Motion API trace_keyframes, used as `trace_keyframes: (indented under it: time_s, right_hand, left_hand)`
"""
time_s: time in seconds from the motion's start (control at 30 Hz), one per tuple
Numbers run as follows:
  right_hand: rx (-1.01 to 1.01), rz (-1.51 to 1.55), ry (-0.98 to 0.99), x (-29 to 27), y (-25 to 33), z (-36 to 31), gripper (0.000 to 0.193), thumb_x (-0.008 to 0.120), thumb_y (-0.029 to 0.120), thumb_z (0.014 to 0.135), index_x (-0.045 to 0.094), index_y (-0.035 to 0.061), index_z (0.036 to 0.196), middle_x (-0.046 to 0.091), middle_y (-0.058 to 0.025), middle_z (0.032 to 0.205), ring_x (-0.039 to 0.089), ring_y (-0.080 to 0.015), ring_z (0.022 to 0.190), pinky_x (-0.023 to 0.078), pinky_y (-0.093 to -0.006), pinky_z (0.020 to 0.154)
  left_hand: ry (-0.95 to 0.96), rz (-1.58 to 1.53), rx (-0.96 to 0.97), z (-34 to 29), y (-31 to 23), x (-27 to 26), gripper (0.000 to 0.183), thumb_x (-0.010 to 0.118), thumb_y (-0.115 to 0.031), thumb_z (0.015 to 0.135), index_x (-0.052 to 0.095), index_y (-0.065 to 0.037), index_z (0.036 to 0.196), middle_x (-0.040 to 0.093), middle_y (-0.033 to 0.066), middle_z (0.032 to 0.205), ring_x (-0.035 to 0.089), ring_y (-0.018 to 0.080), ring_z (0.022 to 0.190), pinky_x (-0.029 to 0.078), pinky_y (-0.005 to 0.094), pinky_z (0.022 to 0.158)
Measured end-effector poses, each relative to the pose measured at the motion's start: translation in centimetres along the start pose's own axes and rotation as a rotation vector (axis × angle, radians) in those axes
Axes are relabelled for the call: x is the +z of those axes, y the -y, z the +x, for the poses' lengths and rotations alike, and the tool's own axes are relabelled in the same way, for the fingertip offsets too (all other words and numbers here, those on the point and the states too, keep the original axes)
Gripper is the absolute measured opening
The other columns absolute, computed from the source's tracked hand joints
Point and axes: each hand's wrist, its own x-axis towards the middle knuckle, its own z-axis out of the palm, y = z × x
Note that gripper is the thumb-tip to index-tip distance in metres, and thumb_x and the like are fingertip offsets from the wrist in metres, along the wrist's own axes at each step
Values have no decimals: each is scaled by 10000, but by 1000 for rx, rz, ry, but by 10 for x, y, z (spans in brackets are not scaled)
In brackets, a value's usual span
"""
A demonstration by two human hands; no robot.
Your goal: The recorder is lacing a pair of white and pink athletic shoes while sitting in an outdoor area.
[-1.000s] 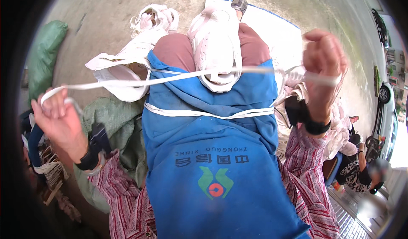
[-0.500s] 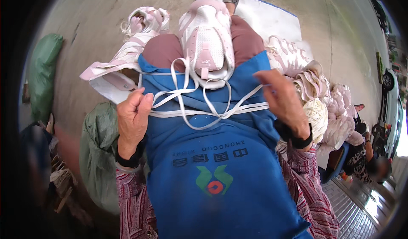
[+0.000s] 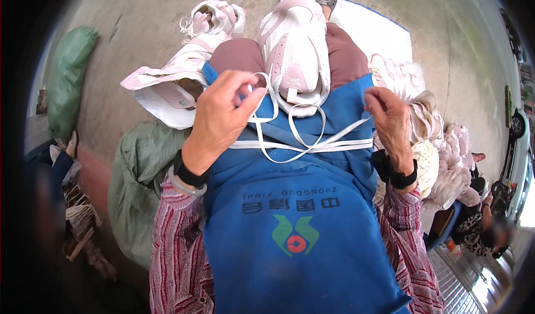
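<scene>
A white-and-pink sneaker upper [image 3: 295,63] rests between my knees, its tongue and heel opening toward me. A flat white shoelace [image 3: 345,130] trails from it in loose loops over my blue apron [image 3: 290,202]. My left hand [image 3: 225,119] is beside the opening, thumb and fingers curled together on a loop of the lace. At the right, my right hand [image 3: 389,116] pinches the lace close to one end, with that strand stretched slanting across the apron. Another white strand lies level across my lap below the loops.
More pink-and-white uppers lie at my left [image 3: 167,85], with a stacked pile of uppers [image 3: 429,116] at my right beside a cream bundle of laces [image 3: 423,160]. Green sacks [image 3: 147,186] stand on the left. A white sheet [image 3: 370,27] lies ahead. Another person [image 3: 479,225] sits far right.
My left hand has moved up and right to the lace loop near the shoe opening. My right hand has shifted slightly and its fingers have closed. The whole view has shifted a little.
</scene>
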Motion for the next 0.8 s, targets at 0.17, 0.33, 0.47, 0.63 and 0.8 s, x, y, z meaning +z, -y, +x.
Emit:
trace_keyframes:
  time_s: [0.17, 0.33, 0.47, 0.63, 0.8]
  right_hand:
    - [-27, 456, 45, -17, 18, 26, 202, 528, 19, 917, 620, -32, 1089, 656, -85, 886, 641, -135, 788, 524, -247, 721]
    - [-14, 696, -15, -24, 23, 51, 229, 553, 42, 924, 590, -55, 1128, 668, -124, 920, 660, -154, 791, 551, -244, 705]
    - [-65, 661, 66, -2, 23, 61, 169, 570, 37, 908, 639, -34, 1046, 668, -92, 846, 642, -124, 725, 539, -223, 672]
    - [-33, 541, 256, 37, 30, 59, 159, 562, 65, 899, 653, -2, 1011, 600, -18, 672, 561, -63, 580, 465, -201, 531]
    - [45, 405, 237, 43, 34, 66, 144, 567, 102, 889, 645, -13, 929, 588, -29, 637, 545, -71, 545, 436, -221, 504]
  left_hand:
    - [245, 469, 171, 29, 9, 17, 167, 677, -110, 782, 591, -22, 896, 563, 105, 720, 583, 267, 688, 461, 344, 616]
    - [221, 278, 52, 27, 19, 9, 98, 599, -92, 841, 583, -6, 886, 605, 117, 692, 604, 226, 638, 458, 342, 589]
    - [234, 170, -159, 23, 16, 4, 97, 548, -92, 895, 565, -9, 941, 611, 81, 708, 599, 164, 656, 466, 315, 589]
    - [67, -398, -290, 31, 5, 3, 124, 433, -64, 939, 510, -19, 1026, 565, 23, 783, 539, 92, 613, 484, 247, 571]
    - [64, -337, -175, 47, 0, 14, 189, 440, -77, 938, 570, -8, 1056, 552, 53, 788, 495, 111, 589, 461, 262, 599]
